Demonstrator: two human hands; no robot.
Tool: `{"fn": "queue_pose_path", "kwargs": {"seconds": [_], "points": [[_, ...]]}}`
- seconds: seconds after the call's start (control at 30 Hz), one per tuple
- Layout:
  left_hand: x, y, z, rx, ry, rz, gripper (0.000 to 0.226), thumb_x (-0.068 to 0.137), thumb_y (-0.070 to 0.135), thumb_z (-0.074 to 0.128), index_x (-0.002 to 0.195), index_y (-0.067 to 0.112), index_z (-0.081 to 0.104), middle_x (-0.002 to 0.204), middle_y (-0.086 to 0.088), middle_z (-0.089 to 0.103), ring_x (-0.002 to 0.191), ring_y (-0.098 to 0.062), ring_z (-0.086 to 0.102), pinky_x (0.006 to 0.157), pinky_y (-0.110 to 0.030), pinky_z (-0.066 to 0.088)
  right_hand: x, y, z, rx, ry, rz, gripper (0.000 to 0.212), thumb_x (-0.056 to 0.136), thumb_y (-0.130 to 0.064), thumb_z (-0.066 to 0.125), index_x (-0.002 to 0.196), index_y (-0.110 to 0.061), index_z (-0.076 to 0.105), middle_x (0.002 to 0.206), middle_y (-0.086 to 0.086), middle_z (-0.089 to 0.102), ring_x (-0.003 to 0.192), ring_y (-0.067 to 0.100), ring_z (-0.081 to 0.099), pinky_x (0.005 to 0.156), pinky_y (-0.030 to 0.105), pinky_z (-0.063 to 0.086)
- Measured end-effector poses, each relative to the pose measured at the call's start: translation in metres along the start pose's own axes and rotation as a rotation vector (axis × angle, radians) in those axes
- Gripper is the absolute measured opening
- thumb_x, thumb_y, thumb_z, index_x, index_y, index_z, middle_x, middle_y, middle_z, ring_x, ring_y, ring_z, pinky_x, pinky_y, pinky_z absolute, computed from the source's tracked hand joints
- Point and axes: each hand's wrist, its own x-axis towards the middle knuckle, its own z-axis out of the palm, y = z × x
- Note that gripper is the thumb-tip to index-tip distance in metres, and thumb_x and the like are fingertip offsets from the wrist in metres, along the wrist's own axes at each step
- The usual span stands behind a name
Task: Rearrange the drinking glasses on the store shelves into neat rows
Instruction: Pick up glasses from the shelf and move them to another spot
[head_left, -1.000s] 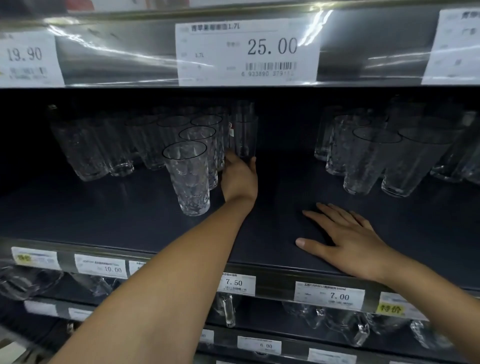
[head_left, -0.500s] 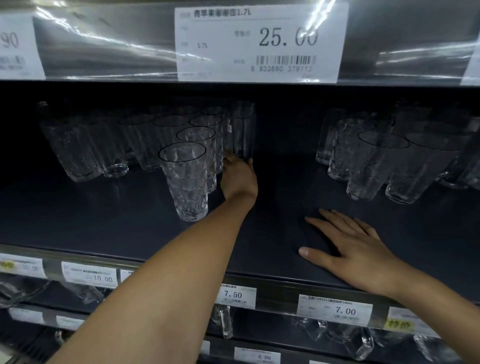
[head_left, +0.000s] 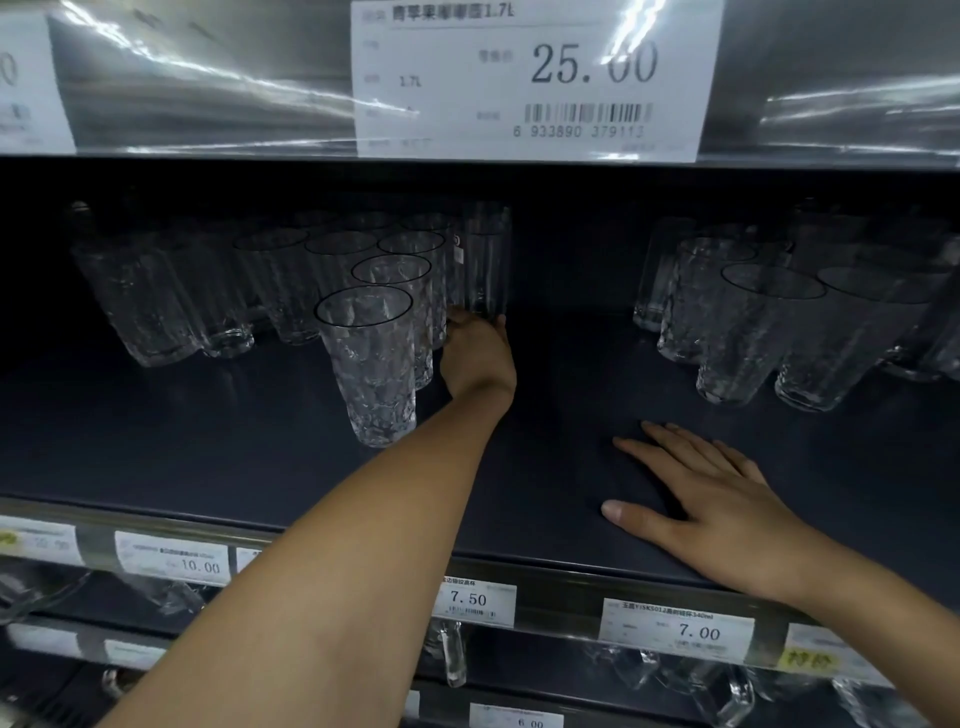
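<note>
A dark store shelf (head_left: 260, 467) runs under a shiny rail carrying a 25.00 price tag (head_left: 535, 78), and the back of the shelf is dim. On the left stands a loose cluster of clear glasses (head_left: 156, 301). In the middle, a file of dimpled glasses recedes from the front dimpled glass (head_left: 374, 374) toward the rear. A second cluster (head_left: 753, 332) sits well apart on the right, with bare shelf between.

The left hand (head_left: 478, 358) reaches deep to the tall ribbed glass (head_left: 485, 260), which stands upright just beside the back of the dimpled file. Its grip appears to be closed round the foot of that glass, thumb on the right and fingers on the left, though the dark makes the contact hard to confirm. The right hand (head_left: 701, 499) lies flat on the bare shelf near the front edge, its grip released and holding nothing.

The step in hand looks like pulling this 1 odd glass out of the file. Held so low, a tall glass tips easily, so it is better to slide it on its base or take it higher up the wall before lifting. It should come away to the right, into the open gap, because the dimpled glasses stand touching or nearly so on the left and a knock could topple several. The flat right hand serves well as a brace.
</note>
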Motion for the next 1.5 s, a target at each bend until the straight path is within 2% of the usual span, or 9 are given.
{"fn": "queue_pose_path", "kwargs": {"seconds": [0.2,0.37,0.53,0.93,1.03,1.33,1.5], "points": [[0.004,-0.001,0.003,-0.014,0.007,-0.015,0.065,0.099,0.043,0.048,0.137,-0.007,0.035,0.125,-0.024,0.06,0.111,-0.035,0.062,0.085,-0.042,0.052,0.0,0.0,0.0,-0.001,0.002,0.001,0.091,0.068,-0.089,0.012,0.15,-0.051,0.007,0.163,-0.018,-0.006,0.146,-0.001,-0.015,0.121,0.032,-0.009],[0.007,0.0,0.003,-0.015,0.003,-0.018,0.064,0.099,0.044,0.048,0.137,-0.007,0.036,0.124,-0.024,0.06,0.112,-0.035,0.062,0.086,-0.043,0.052,0.001,0.003,0.002,-0.007,0.015,-0.016,0.097,0.063,-0.095,0.004,0.15,-0.052,0.005,0.162,-0.019,-0.006,0.143,-0.005,-0.015,0.12,0.031,-0.01],[0.008,-0.001,0.004,-0.028,0.005,-0.016,0.064,0.098,0.044,0.049,0.136,-0.007,0.036,0.125,-0.024,0.06,0.112,-0.036,0.062,0.086,-0.044,0.052,-0.001,-0.001,-0.001,-0.01,-0.005,0.003,0.09,0.069,-0.088,0.013,0.15,-0.051,0.006,0.163,-0.018,-0.006,0.146,-0.001,-0.015,0.121,0.032,-0.01],[0.009,0.0,0.004,-0.003,-0.002,-0.011,0.065,0.099,0.045,0.046,0.136,-0.007,0.036,0.124,-0.024,0.06,0.11,-0.036,0.062,0.083,-0.043,0.052,0.0,-0.001,-0.001,-0.005,0.007,0.001,0.09,0.069,-0.088,0.013,0.15,-0.051,0.007,0.163,-0.018,-0.005,0.142,-0.006,-0.014,0.121,0.031,-0.009],[0.011,-0.001,0.005,-0.019,-0.001,-0.007,0.063,0.099,0.045,0.047,0.133,-0.007,0.039,0.122,-0.023,0.061,0.109,-0.035,0.063,0.082,-0.043,0.052,-0.001,-0.002,-0.001,0.003,0.004,0.002,0.089,0.069,-0.088,0.015,0.15,-0.051,0.008,0.163,-0.018,-0.005,0.146,-0.002,-0.013,0.12,0.03,-0.01],[0.007,0.0,0.003,0.013,0.001,0.01,0.059,0.101,0.043,0.044,0.134,-0.006,0.038,0.126,-0.023,0.059,0.112,-0.034,0.061,0.083,-0.04,0.051,-0.002,-0.002,-0.002,0.016,0.0,0.002,0.089,0.07,-0.087,0.017,0.151,-0.05,0.01,0.163,-0.018,-0.004,0.147,0.0,-0.012,0.12,0.031,-0.009],[0.006,-0.002,0.002,-0.009,0.007,0.005,0.061,0.099,0.045,0.046,0.134,-0.006,0.038,0.126,-0.024,0.059,0.113,-0.035,0.061,0.086,-0.043,0.053,-0.002,0.0,-0.001,0.019,0.007,-0.001,0.089,0.07,-0.087,0.017,0.151,-0.05,0.011,0.163,-0.017,-0.003,0.148,0.001,-0.011,0.12,0.031,-0.008]]}}
